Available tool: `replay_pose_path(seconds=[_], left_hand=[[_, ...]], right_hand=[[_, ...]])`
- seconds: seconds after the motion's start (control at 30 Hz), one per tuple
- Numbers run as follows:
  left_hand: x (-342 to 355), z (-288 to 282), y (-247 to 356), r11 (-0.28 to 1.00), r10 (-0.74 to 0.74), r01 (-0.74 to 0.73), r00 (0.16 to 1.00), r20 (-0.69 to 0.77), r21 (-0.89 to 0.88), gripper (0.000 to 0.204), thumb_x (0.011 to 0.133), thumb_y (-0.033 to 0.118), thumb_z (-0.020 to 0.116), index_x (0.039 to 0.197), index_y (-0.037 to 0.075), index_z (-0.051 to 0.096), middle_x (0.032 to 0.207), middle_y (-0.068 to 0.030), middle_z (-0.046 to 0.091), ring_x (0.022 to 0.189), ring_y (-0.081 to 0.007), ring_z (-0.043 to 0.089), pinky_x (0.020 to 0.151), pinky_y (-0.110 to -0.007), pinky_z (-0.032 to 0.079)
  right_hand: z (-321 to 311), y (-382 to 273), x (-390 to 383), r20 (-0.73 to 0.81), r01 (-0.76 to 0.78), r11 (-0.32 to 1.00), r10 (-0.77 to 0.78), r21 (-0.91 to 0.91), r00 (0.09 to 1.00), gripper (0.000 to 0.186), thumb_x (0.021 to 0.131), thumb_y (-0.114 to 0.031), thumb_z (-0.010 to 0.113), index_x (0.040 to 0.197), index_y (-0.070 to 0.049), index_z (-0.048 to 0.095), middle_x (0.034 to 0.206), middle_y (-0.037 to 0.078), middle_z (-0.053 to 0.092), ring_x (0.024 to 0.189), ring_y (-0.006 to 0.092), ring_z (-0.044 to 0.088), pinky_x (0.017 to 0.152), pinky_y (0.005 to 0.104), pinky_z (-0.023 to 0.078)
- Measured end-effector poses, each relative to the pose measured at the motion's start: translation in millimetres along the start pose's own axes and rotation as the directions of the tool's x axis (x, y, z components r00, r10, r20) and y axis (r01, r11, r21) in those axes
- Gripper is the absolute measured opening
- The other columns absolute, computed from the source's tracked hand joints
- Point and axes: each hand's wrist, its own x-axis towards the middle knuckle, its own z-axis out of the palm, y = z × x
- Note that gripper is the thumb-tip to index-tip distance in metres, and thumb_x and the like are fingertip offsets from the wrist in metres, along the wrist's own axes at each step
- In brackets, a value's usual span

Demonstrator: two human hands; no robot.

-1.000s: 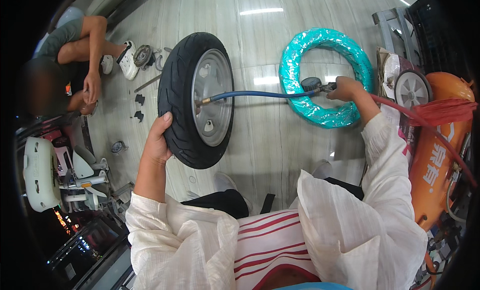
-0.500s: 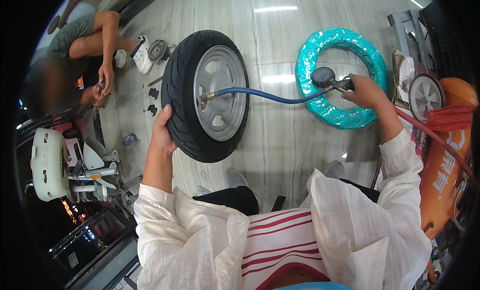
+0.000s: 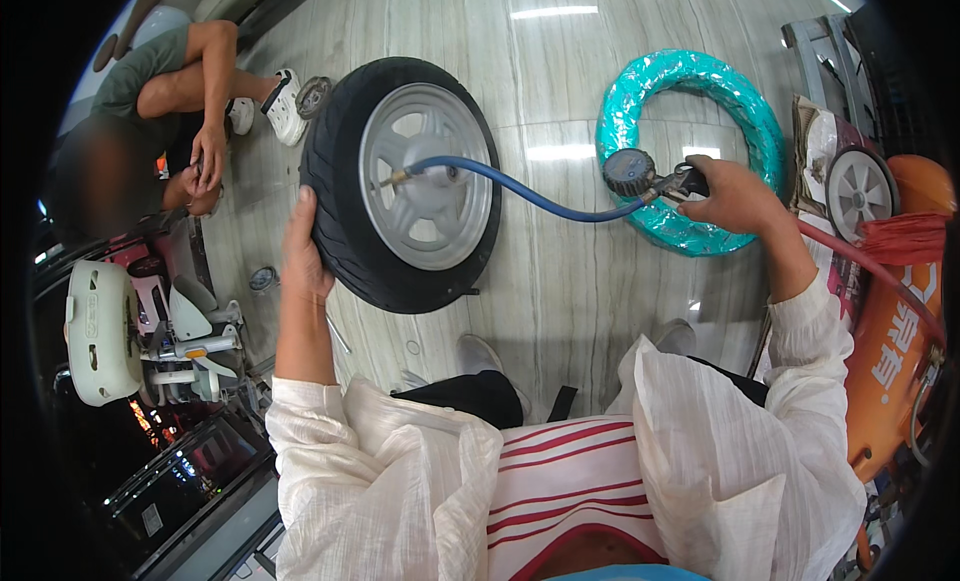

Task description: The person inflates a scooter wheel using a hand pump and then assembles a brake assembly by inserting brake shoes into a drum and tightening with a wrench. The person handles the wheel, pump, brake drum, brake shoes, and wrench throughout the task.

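The pale, streaked tile floor (image 3: 560, 281) is the biggest thing here, and most of it lies bare between the wheel and the person's knees, with more open tile beyond the wheel toward the top. On the right edge an orange compressor tank (image 3: 885, 381) crowds in, with a red hose (image 3: 870, 271) running past it. At the left edge sits a white scooter body (image 3: 100, 331) amid dark clutter, and another person (image 3: 150, 111) crouches at the upper left, well apart from the work.

The black-tyred wheel (image 3: 405, 181) with its silver rim stands upright on the floor, left of centre. The left hand (image 3: 305, 261) is laid against the tyre's near-left edge, fingers curled over the tread, steadying it. Right of the wheel, with a strip of bare floor between, a tyre wrapped in teal film (image 3: 745, 111) lies flat.

A blue hose (image 3: 520, 191) runs from the wheel's hub across that gap to an inflator with a round gauge (image 3: 630, 171). The right hand (image 3: 735, 196) is closed around the inflator's handle, just over the teal tyre's near edge.
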Motion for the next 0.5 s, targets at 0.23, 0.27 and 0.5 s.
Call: replay_pose_path(seconds=[0.23, 0.27, 0.5], left_hand=[[7, -31, -1, 0.975, 0.051, -0.004, 0.977, -0.206, 0.224, 0.061, 0.087, 0.032, 0.071, 0.133, 0.0, 0.047, 0.121, -0.0185, 0.06, 0.103, -0.0268, 0.063, 0.09, -0.035, 0.053], [6, -42, -7, 0.981, 0.039, 0.002, 0.978, -0.206, 0.194, 0.062, 0.088, 0.032, 0.069, 0.134, 0.0, 0.046, 0.123, -0.0185, 0.059, 0.106, -0.0276, 0.063, 0.092, -0.036, 0.052], [-9, -127, -94, 0.979, -0.048, -0.002, 0.97, -0.238, -0.202, 0.055, 0.091, 0.037, 0.063, 0.131, 0.0, 0.052, 0.123, -0.0155, 0.062, 0.11, -0.0289, 0.062, 0.096, -0.042, 0.05]], right_hand=[[9, -45, -4, -0.051, 0.208, 0.965, -0.203, 0.158, 0.978, 0.046, 0.078, -0.029, 0.071, 0.11, 0.002, 0.06, 0.096, 0.023, 0.066, 0.088, 0.0394, 0.063, 0.078, 0.0432, 0.05], [9, -56, -6, -0.048, 0.225, 0.968, -0.221, 0.107, 0.974, 0.046, 0.082, -0.032, 0.069, 0.113, 0.0, 0.06, 0.094, 0.023, 0.065, 0.088, 0.0401, 0.062, 0.078, 0.0448, 0.048], [24, -117, -4, 0.094, 0.227, 0.971, -0.219, -0.076, 0.971, 0.045, 0.085, -0.036, 0.067, 0.115, -0.003, 0.059, 0.091, 0.022, 0.064, 0.087, 0.0399, 0.061, 0.075, 0.0476, 0.047]])
